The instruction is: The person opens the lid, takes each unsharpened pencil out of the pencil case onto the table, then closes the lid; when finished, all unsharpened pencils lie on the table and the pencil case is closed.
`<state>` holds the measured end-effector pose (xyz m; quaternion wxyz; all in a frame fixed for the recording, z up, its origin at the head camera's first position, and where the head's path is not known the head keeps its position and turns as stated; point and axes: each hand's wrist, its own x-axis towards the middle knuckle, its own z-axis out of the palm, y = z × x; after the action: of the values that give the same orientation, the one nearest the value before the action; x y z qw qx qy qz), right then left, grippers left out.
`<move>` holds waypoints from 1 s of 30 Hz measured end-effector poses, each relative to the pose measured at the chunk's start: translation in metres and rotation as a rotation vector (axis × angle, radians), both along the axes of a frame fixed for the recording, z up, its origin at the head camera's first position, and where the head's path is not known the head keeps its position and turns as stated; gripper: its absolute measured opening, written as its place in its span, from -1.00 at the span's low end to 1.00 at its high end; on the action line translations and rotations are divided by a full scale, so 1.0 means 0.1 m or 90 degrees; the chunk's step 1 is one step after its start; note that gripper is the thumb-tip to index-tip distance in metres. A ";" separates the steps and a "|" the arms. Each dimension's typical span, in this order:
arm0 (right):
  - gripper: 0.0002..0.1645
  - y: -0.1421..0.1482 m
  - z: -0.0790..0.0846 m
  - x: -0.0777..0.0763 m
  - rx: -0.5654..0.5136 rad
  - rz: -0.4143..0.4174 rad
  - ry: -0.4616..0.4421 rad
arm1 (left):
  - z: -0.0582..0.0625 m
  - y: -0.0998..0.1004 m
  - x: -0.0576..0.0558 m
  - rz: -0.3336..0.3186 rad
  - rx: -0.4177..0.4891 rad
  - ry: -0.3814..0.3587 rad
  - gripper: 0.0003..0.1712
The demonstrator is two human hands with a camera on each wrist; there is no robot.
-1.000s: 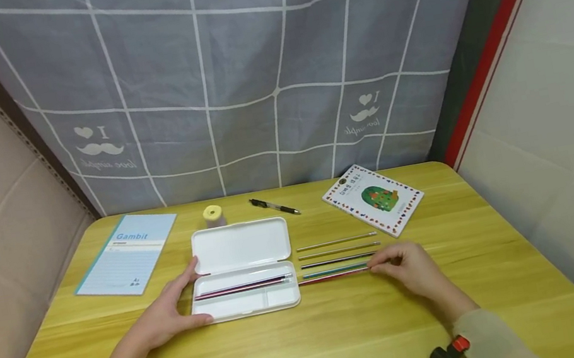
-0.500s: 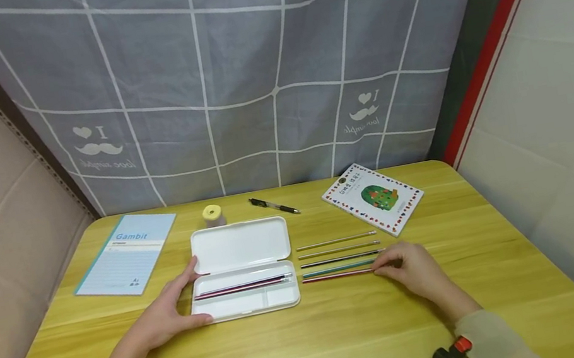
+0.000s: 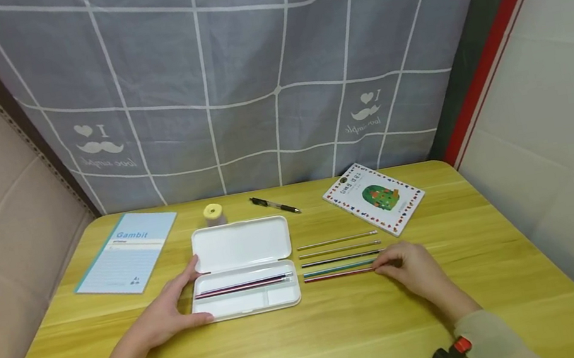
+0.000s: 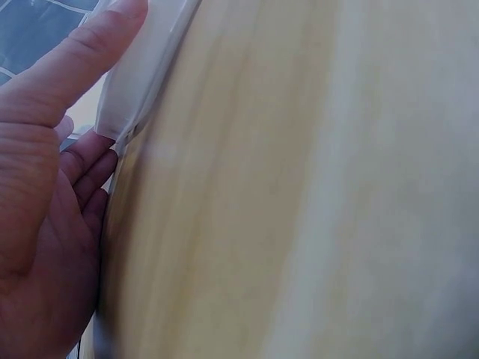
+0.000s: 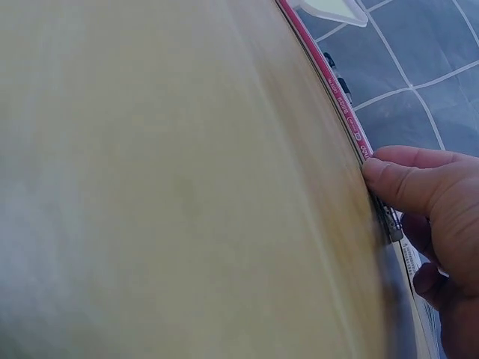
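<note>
An open white pencil case [image 3: 229, 309] lies on the table in the head view, with two dark pencils [image 3: 243, 287] in its lower half. My left hand [image 3: 169, 315] holds the case at its left end, thumb on the near corner and fingers along the far side. In the left wrist view the thumb [image 4: 90, 56] lies over the rim of the case. Right of it, several pencils lie in a row. My right hand [image 3: 408, 269] pinches the right end of the nearest one, a red pencil [image 3: 338, 275]. A green pencil [image 3: 337, 268] lies just behind it.
A light blue notebook [image 3: 127, 255] lies at the left, a white booklet with a green picture [image 3: 375, 198] at the back right. Behind the case stand a small yellow-topped cylinder [image 3: 214, 213] and a black pen [image 3: 274, 205].
The red pencil has shifted slightly right with my right hand, so its left end now lies clear of the case and nearly level with the other pencils. My left hand stays put.
</note>
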<state>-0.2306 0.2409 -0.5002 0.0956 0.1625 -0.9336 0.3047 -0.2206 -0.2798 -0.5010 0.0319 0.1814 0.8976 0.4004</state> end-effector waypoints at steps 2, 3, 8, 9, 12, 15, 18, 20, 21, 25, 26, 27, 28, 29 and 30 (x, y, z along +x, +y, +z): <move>-0.77 0.00 0.00 0.00 0.001 -0.002 -0.002 | 0.00 0.00 0.00 0.000 0.001 0.000 0.41; -0.77 0.00 0.00 0.00 0.001 -0.002 -0.003 | 0.00 0.00 0.00 0.000 0.002 -0.001 0.41; -0.77 0.01 0.00 0.00 0.000 -0.002 -0.001 | 0.02 0.00 0.00 0.002 0.001 -0.007 0.41; -0.77 0.01 -0.01 0.00 0.000 -0.002 -0.001 | 0.02 0.00 0.00 0.002 0.001 -0.008 0.41; -0.77 0.00 -0.01 0.00 0.000 -0.001 -0.002 | 0.02 0.00 0.00 0.001 0.002 -0.007 0.41; -0.77 0.01 -0.01 0.00 0.001 -0.001 -0.002 | 0.02 0.00 -0.01 0.000 0.002 -0.007 0.41; -0.79 0.01 0.00 0.01 -0.003 -0.005 -0.001 | 0.02 0.00 -0.01 0.000 0.002 -0.006 0.42; -0.80 0.00 0.00 0.01 -0.021 -0.006 -0.001 | 0.02 0.01 0.00 0.000 0.001 -0.007 0.42; -0.80 0.00 0.01 0.01 -0.035 -0.008 0.001 | 0.02 0.01 0.00 0.000 0.002 -0.008 0.42; -0.74 -0.03 0.08 0.00 -0.121 -0.012 -0.005 | 0.03 0.01 0.00 -0.001 0.006 -0.013 0.42; -0.71 -0.03 0.10 -0.01 -0.141 -0.015 -0.010 | 0.03 0.01 0.00 -0.001 0.007 -0.014 0.41; -0.68 -0.05 0.13 -0.02 -0.162 -0.017 -0.019 | 0.03 0.01 0.00 -0.001 0.007 -0.015 0.41; -0.65 -0.06 0.16 -0.03 -0.180 -0.020 -0.030 | 0.03 0.01 0.00 -0.001 0.008 -0.016 0.41; -0.62 -0.08 0.18 -0.04 -0.195 -0.023 -0.042 | 0.03 0.01 0.01 -0.001 0.007 -0.016 0.41; -0.61 -0.11 0.21 -0.06 -0.208 -0.021 -0.053 | 0.03 0.00 0.01 -0.001 0.006 -0.016 0.41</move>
<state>-0.2363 0.2304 -0.4790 0.0869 0.1164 -0.8773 0.4574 -0.2200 -0.2795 -0.4985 0.0423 0.1771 0.8952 0.4068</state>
